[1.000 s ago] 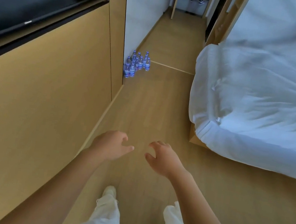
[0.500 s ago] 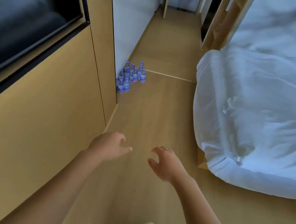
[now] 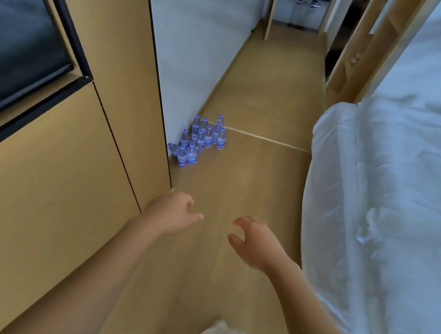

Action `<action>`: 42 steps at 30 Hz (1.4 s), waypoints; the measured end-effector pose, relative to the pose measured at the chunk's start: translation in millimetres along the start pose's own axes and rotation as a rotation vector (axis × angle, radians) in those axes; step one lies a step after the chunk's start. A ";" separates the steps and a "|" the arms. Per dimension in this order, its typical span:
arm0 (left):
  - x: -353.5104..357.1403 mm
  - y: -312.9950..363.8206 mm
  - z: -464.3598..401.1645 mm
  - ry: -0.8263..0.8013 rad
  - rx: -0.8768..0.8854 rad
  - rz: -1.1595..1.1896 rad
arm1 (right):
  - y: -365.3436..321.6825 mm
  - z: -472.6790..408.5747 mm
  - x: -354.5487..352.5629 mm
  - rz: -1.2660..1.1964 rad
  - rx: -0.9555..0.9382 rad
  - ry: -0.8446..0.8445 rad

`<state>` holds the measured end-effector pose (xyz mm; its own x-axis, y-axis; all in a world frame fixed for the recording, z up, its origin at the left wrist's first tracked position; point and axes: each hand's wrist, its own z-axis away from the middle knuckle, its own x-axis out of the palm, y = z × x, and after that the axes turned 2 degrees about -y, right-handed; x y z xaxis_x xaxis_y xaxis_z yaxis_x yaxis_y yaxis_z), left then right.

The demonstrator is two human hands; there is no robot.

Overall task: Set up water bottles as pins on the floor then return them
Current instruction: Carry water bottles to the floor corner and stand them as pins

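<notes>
Water bottles point(image 3: 201, 141) stand clustered upright on the wooden floor point(image 3: 239, 186) at twelve o'clock from my hands, against the white wall's point(image 3: 199, 35) corner. At three o'clock lies a white bed point(image 3: 398, 193). My left hand point(image 3: 173, 212) and right hand point(image 3: 255, 242) hover apart, fingers loosely spread, holding nothing.

Floor point(image 3: 242, 187): pale wood planks, with a thin light strip crossing it farther up the passage.
Bed point(image 3: 397, 199): on the right, covered in rumpled white bedding that hangs over its edge.
Wall panel point(image 3: 35, 210): tan wood on the left, split by dark seams.
Screen point(image 3: 11, 44): dark, black-framed, set into the panel's upper left.
White wall point(image 3: 197, 49): beyond the panel.
Shoes point(image 3: 308, 2): a pair at the passage's far end.
</notes>
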<state>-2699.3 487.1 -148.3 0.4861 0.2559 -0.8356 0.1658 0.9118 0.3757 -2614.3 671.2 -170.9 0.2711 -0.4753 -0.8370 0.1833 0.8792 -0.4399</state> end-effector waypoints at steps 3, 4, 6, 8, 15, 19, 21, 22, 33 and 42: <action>-13.1 19.8 -46.7 0.024 -0.021 0.020 | 16.9 -47.7 -32.9 0.008 -0.023 -0.002; -16.4 24.6 -59.7 0.023 -0.026 0.028 | 21.5 -61.7 -41.4 0.006 -0.027 -0.007; -20.6 31.1 -84.0 0.008 -0.045 0.041 | 28.9 -87.0 -53.9 0.004 -0.033 -0.023; -24.0 34.8 -111.4 -0.007 -0.067 0.064 | 36.9 -113.6 -64.0 0.000 -0.036 -0.043; -40.0 32.0 -213.1 -0.058 -0.126 0.114 | 56.2 -221.8 -93.8 -0.007 -0.038 -0.103; -61.2 18.4 -289.7 -0.089 -0.152 0.124 | 57.6 -301.5 -115.4 -0.001 -0.029 -0.135; -77.9 10.9 -329.8 -0.094 -0.158 0.174 | 54.2 -343.5 -126.8 -0.003 -0.020 -0.153; -87.2 8.3 -347.5 -0.101 -0.170 0.194 | 51.1 -362.9 -132.1 -0.008 -0.010 -0.171; -140.2 -23.5 -509.7 -0.167 -0.272 0.325 | 42.2 -533.8 -154.8 -0.125 0.053 -0.361; -105.0 -53.5 -656.7 -0.239 -0.597 0.545 | 91.1 -688.6 -130.5 -0.116 0.060 -0.537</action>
<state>-3322.7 622.3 -343.8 0.5466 0.6955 -0.4663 -0.5936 0.7146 0.3701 -3283.7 836.9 -325.8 0.6870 -0.5333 -0.4936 0.2896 0.8240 -0.4870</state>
